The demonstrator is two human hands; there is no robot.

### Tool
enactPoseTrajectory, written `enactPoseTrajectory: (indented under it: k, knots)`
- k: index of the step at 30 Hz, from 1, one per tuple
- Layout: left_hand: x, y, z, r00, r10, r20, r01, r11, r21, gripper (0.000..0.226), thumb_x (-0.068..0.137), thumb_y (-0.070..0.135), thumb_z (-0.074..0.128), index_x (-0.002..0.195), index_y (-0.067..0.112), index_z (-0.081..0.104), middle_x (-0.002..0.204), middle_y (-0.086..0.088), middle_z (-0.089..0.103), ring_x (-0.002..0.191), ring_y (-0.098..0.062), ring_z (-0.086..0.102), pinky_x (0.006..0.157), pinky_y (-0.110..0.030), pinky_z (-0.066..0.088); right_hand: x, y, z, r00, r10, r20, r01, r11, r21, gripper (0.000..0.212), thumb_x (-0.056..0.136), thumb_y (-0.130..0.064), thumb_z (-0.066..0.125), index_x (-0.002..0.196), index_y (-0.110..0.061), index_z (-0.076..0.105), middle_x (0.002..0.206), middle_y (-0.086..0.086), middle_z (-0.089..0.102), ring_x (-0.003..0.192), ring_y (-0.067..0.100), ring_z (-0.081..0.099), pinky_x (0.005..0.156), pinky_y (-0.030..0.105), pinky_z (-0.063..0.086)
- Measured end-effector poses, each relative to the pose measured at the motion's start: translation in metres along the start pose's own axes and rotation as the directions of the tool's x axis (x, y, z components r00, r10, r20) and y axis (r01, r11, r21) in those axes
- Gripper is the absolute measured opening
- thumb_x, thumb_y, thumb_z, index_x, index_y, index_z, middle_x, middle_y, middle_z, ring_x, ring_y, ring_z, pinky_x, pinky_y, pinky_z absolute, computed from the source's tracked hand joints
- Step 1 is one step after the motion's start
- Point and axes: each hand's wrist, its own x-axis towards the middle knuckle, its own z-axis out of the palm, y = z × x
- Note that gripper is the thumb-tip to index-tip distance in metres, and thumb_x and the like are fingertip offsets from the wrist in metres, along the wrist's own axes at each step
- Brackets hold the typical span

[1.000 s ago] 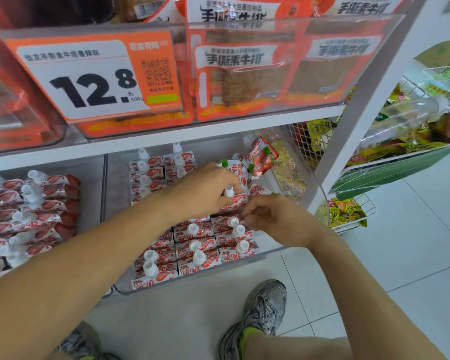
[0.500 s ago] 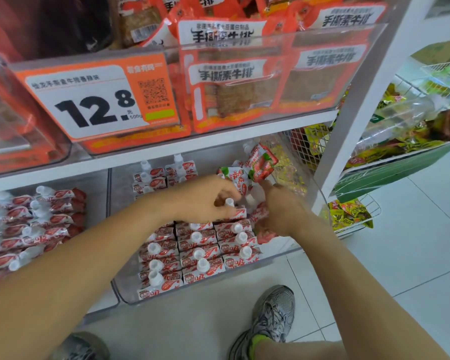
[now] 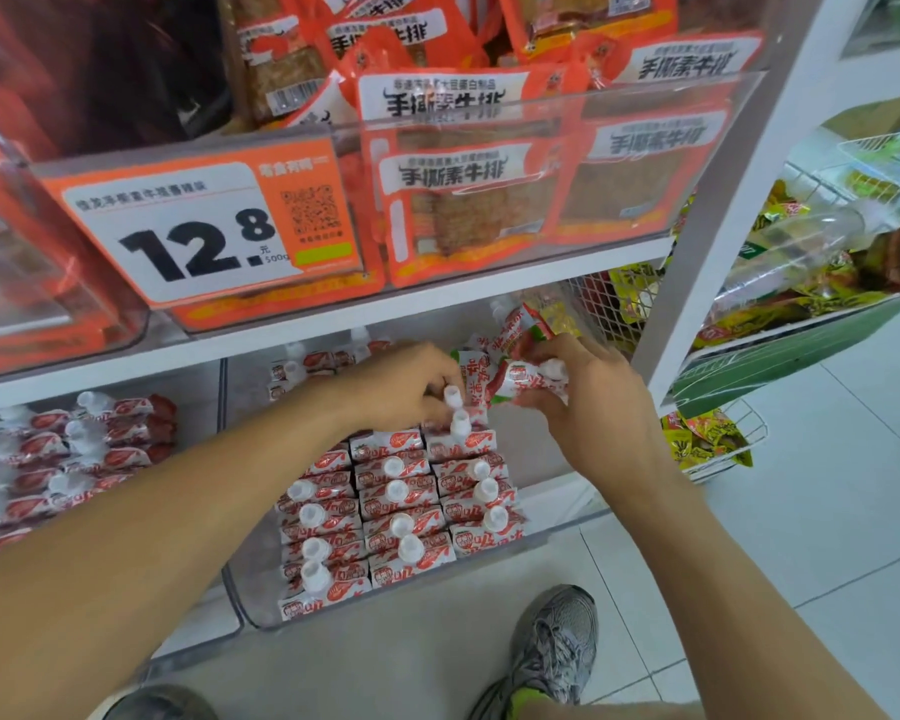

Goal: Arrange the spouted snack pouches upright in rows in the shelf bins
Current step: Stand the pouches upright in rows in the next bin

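Observation:
A clear shelf bin on the bottom shelf holds red-and-white spouted snack pouches standing upright in three rows, white caps up. My left hand pinches the white cap of a pouch at the back of the right row. My right hand grips a loose pouch, lying sideways above the bin's right side. Several more loose pouches lie jumbled behind it. Further upright pouches show at the bin's back left.
A neighbouring bin at the left holds more spouted pouches. The shelf above carries orange snack packs and a price tag. A white upright post and wire baskets stand right. My shoe is on the tiled floor.
My right hand has risen from the front of the right row to the back and picked up a loose pouch. My left hand stays on the pouch cap. The camera moved closer.

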Motion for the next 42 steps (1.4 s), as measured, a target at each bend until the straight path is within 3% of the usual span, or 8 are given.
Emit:
enactPoseTrajectory:
  k: [4, 7, 12, 17, 25, 30, 34, 42]
  knots:
    - [-0.001, 0.006, 0.005, 0.996, 0.06, 0.069, -0.068, 0.991, 0.113, 0.015, 0.088, 0.016, 0.068, 0.102, 0.019, 0.07, 0.095, 0.0, 0.073, 0.087, -0.016, 0.066, 0.081, -0.037, 0.054, 0.003, -0.005, -0.003, 0.999, 0.051, -0.014, -0.049, 0.993, 0.109, 0.039, 0.076, -0.039, 0.082, 0.107, -0.025, 0.063, 0.102, 0.0, 0.071, 0.09, 0.03, 0.065, 0.069, 0.042, 0.054]
    - [0.001, 0.0, -0.016, 0.968, 0.042, 0.249, -0.028, 0.998, -0.057, 0.023, 0.093, 0.016, 0.063, 0.115, 0.019, 0.07, 0.108, 0.007, 0.072, 0.096, -0.004, 0.067, 0.089, -0.025, 0.053, 0.002, -0.008, -0.003, 0.996, 0.078, 0.042, -0.08, 0.996, 0.047, 0.043, 0.078, -0.045, 0.078, 0.111, -0.026, 0.058, 0.104, 0.004, 0.07, 0.09, 0.036, 0.066, 0.067, 0.04, 0.053]
    - [0.027, -0.012, -0.02, 0.99, -0.048, -0.131, 0.026, 0.986, -0.163, 0.023, 0.099, 0.015, 0.052, 0.121, 0.013, 0.059, 0.121, -0.004, 0.062, 0.104, -0.01, 0.057, 0.094, -0.023, 0.044, -0.007, -0.008, -0.005, 0.984, 0.15, 0.099, -0.14, 0.985, -0.102, 0.042, 0.083, -0.046, 0.072, 0.109, -0.017, 0.055, 0.1, 0.009, 0.068, 0.089, 0.037, 0.064, 0.062, 0.033, 0.04]
    - [0.061, -0.008, -0.009, 0.999, 0.005, 0.037, -0.003, 0.999, -0.048, 0.05, 0.089, 0.025, 0.069, 0.134, 0.017, 0.049, 0.141, -0.003, 0.05, 0.13, -0.016, 0.046, 0.108, -0.027, 0.035, -0.012, -0.009, -0.003, 0.969, 0.18, 0.17, -0.16, 0.979, -0.129, 0.04, 0.084, -0.052, 0.067, 0.103, -0.018, 0.06, 0.091, 0.007, 0.07, 0.083, 0.033, 0.065, 0.059, 0.031, 0.038]
    - [0.066, -0.012, -0.006, 0.997, -0.068, 0.036, 0.062, 0.987, 0.146, 0.054, 0.082, 0.022, 0.077, 0.13, 0.015, 0.053, 0.129, -0.007, 0.057, 0.117, -0.025, 0.055, 0.083, -0.024, 0.038, -0.012, -0.004, 0.007, 0.95, 0.244, 0.197, -0.215, 0.964, -0.16, 0.04, 0.093, -0.049, 0.057, 0.11, -0.013, 0.051, 0.103, 0.01, 0.067, 0.094, 0.036, 0.066, 0.066, 0.035, 0.047]
    - [0.051, -0.019, -0.018, 0.998, -0.068, 0.016, 0.068, 0.998, 0.003, 0.028, 0.083, 0.02, 0.076, 0.096, 0.012, 0.053, 0.079, 0.003, 0.048, 0.078, -0.023, 0.051, 0.055, -0.015, 0.03, -0.01, 0.0, 0.01, 0.927, 0.296, 0.229, -0.264, 0.951, -0.159, 0.034, 0.092, -0.034, 0.064, 0.115, -0.013, 0.051, 0.107, 0.012, 0.066, 0.097, 0.037, 0.065, 0.068, 0.036, 0.047]
    - [0.038, -0.017, -0.021, 0.992, 0.008, -0.127, -0.016, 0.998, -0.056, 0.025, 0.083, 0.009, 0.072, 0.102, 0.005, 0.056, 0.077, 0.007, 0.046, 0.064, -0.006, 0.044, 0.06, -0.019, 0.035, -0.008, 0.001, 0.008, 0.936, 0.287, 0.204, -0.277, 0.958, -0.076, 0.035, 0.091, -0.038, 0.064, 0.105, -0.008, 0.054, 0.092, 0.015, 0.068, 0.087, 0.038, 0.065, 0.066, 0.038, 0.051]
    - [0.029, -0.023, -0.013, 0.973, 0.024, 0.228, -0.073, 0.975, 0.21, 0.022, 0.085, 0.027, 0.067, 0.107, 0.022, 0.066, 0.098, 0.001, 0.07, 0.088, -0.02, 0.064, 0.078, -0.044, 0.054, -0.004, 0.006, 0.011, 0.967, 0.227, 0.114, -0.226, 0.974, -0.025, 0.021, 0.092, -0.03, 0.064, 0.098, -0.011, 0.058, 0.083, 0.014, 0.067, 0.075, 0.038, 0.063, 0.055, 0.033, 0.042]
